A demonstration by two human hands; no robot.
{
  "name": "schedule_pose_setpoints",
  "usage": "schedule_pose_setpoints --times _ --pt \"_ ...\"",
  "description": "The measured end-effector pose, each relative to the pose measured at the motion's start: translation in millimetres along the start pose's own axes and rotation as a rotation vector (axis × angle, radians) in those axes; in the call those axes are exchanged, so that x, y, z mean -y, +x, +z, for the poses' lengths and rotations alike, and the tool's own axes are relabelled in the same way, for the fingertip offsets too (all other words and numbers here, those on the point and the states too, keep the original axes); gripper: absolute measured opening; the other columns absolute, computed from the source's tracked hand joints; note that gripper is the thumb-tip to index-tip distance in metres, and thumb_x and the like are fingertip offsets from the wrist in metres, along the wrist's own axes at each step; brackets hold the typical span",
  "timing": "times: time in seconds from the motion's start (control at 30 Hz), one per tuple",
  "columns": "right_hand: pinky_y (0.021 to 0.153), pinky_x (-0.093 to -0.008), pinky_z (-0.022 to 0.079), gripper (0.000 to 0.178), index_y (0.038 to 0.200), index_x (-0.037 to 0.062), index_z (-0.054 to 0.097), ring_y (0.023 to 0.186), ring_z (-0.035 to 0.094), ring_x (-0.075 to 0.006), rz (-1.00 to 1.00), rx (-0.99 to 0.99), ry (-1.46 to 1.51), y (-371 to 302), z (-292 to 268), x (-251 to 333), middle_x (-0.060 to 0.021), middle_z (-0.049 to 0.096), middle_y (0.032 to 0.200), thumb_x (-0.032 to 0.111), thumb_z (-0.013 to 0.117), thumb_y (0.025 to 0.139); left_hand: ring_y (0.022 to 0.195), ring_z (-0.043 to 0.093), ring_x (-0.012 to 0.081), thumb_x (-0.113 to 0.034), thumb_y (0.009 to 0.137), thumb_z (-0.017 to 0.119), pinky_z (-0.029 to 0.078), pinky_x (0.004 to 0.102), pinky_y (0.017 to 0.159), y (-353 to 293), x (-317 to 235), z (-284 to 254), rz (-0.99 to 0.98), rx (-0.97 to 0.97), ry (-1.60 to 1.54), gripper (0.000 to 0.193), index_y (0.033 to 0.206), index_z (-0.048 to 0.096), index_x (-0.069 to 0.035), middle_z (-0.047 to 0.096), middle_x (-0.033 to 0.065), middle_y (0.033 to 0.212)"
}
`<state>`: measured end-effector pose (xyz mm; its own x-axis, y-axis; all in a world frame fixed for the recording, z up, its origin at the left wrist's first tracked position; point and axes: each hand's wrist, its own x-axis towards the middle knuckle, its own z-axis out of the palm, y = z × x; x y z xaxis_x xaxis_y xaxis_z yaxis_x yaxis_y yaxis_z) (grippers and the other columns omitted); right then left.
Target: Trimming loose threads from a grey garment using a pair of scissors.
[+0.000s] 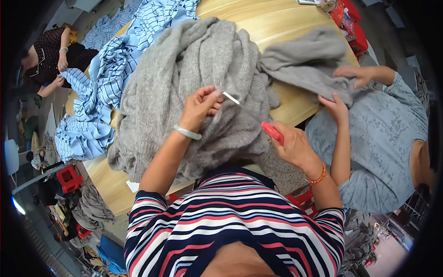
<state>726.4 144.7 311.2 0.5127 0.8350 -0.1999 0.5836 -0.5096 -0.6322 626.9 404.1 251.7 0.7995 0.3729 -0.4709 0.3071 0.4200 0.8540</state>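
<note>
A large heap of grey knitted garments [184,64] lies on the table in front of me. Over its middle, my left hand [203,106] is closed in a pinch; what the fingertips hold is too small to make out. On the heap's right side my right hand [295,144] grips the red handle of scissors [273,133]. Their blurred, thin length points up and left toward my left fingers. A bright narrow strip [230,98] lies in line with it, beside the left fingertips; I cannot tell whether it is blade or a label.
At right, a co-worker's hands [339,106] handle a grey knit piece [314,69] close to my right arm. Blue striped cloth [104,87] runs along the left of the wooden table [286,23], where another person [50,60] holds its end. Red stools [69,178] stand around.
</note>
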Motion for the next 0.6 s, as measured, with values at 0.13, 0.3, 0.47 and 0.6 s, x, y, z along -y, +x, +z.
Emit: schedule_pose_setpoints --times 0.13,0.3,0.47,0.6 --pt "0.067 -0.0442 0.048 0.025 0.108 0.0049 0.057 0.077 0.061 -0.0392 0.061 0.000 0.004 -11 6 -7 -0.0199 0.061 0.081 0.012 0.060 0.084 0.079 0.060 0.0068 -0.023 0.088 0.067 0.049 0.0199 0.068 -12 33 7 -0.011 -0.001 0.017 0.036 0.116 0.058 -0.002 0.065 0.0016 0.093" --pt "0.068 -0.0445 0.048 0.025 0.109 0.0050 0.058 0.079 0.061 -0.0393 0.061 -0.027 -0.008 -29 13 -10 -0.0196 0.062 0.083 0.013 0.060 0.085 0.074 0.060 0.0080 -0.016 0.091 0.063 0.049 0.0223 0.065 -35 36 17 -0.169 0.100 -0.184 0.019 0.105 0.064 -0.002 0.066 0.0021 0.092" --pt "0.068 -0.0454 0.048 0.026 0.110 0.0071 0.058 0.080 0.061 -0.0393 0.124 0.008 -0.039 -45 19 -8 -0.0191 0.062 0.084 0.015 0.061 0.086 0.071 0.061 0.0087 -0.017 0.090 0.064 0.053 0.0242 0.063 -60 62 -7 -0.268 0.325 0.048 0.029 0.114 0.058 -0.002 0.065 0.0038 0.093" --pt "0.068 -0.0456 0.048 0.022 0.106 0.0071 0.057 0.080 0.061 -0.0395 0.132 0.068 -0.056 -49 27 -8 -0.0188 0.062 0.083 0.015 0.061 0.086 0.072 0.062 0.0106 -0.017 0.089 0.066 0.054 0.0245 0.060 -53 54 9 -0.181 0.121 -0.025 0.038 0.120 0.051 0.001 0.064 0.0066 0.093"
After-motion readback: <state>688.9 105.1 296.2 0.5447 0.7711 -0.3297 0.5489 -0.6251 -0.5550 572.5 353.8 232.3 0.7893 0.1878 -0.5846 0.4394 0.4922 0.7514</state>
